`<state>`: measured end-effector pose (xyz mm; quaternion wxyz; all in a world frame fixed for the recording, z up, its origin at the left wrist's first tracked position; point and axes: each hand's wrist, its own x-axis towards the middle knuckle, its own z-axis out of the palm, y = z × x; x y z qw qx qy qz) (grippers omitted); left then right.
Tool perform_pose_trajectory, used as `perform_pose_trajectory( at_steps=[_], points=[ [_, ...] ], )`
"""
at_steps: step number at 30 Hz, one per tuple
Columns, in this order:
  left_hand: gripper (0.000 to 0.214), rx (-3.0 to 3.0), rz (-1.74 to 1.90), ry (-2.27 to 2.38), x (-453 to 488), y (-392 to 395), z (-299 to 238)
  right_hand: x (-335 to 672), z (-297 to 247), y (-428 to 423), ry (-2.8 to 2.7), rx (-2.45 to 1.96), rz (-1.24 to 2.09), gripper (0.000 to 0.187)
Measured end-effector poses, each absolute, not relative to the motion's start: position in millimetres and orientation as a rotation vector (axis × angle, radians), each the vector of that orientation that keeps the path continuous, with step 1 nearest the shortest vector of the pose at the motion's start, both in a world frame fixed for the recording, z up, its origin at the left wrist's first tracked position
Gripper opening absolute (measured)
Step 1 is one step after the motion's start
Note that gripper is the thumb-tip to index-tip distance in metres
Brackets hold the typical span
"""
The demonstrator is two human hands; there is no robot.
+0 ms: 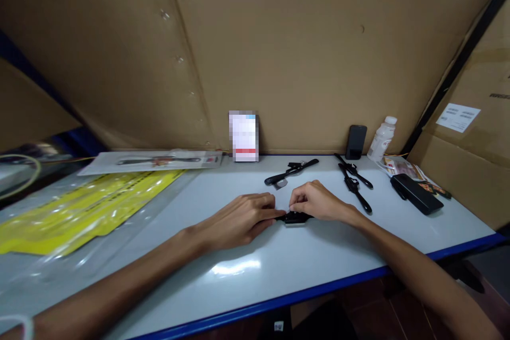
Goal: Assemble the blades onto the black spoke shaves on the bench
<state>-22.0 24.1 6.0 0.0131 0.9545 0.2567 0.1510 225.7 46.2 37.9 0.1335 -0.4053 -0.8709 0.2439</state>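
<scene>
A white, blue-edged counter [279, 265] stands against cardboard [303, 53]. The left hand [239, 220] and right hand [316, 202] pinch a watch [295, 218]. Yellow packets [79, 207] lie well left of it.

A small black part [295, 218] lies flat (ends hidden) on the white table [279, 265].

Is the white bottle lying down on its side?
No, the white bottle stands upright on the table, beside the black phone that leans on the cardboard wall.
</scene>
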Motion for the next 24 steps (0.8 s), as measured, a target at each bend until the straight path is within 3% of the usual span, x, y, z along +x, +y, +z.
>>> perform_pose_trajectory(
  at_steps=[5, 10, 16, 21, 24],
  points=[
    [0.039, 2.963, 0.47, 0.798, -23, 25, 4, 220, 36, 44, -2.488, -1.287, 0.605, 0.01],
    [0.038, 2.975, 0.456, 0.806, -23, 25, 4, 221, 37, 46, -2.436, -1.375, 0.722, 0.01],
    [0.038, 2.941, 0.508, 0.785, -22, 24, 6, 232, 46, 39, -2.745, -1.263, 0.34, 0.018],
    [0.038, 2.958, 0.472, 0.795, -21, 23, 7, 229, 53, 30, -2.791, -1.09, 0.446, 0.021],
    [0.038, 2.958, 0.45, 0.812, -22, 23, 7, 227, 53, 31, -2.746, -1.191, 0.316, 0.023]
  ],
)
